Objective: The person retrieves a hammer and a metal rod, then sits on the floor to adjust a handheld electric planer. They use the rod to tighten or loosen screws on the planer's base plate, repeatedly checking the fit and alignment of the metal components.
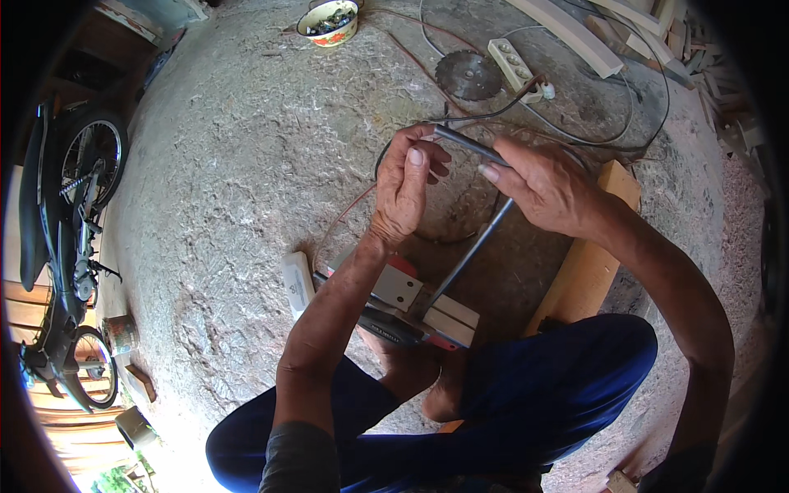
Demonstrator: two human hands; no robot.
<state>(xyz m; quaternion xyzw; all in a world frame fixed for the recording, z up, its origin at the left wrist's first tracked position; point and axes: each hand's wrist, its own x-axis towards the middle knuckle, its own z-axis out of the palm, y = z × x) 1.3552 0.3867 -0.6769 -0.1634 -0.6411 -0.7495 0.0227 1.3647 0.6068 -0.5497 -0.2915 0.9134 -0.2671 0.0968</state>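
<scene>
My right hand [538,185] is closed round a dark metal bar [464,141]. My left hand [404,185] touches the bar's far end with a fingertip, its other fingers half curled and apart. A thinner metal rod [468,255] slants from below my right hand down to a tool with grey plates [394,287] and red parts, between my knees; whether rod and bar are joined is hidden by the hand. A white rectangular object [294,279] lies left of the tool, partly behind my left forearm.
Right of the tool lies a wooden beam [588,271]. Ahead are an enamel bowl of small metal pieces [327,37], a circular blade [466,76], a power strip [511,66], loose cables and wood offcuts [559,29]. A motorbike [49,246] stands at the left.
</scene>
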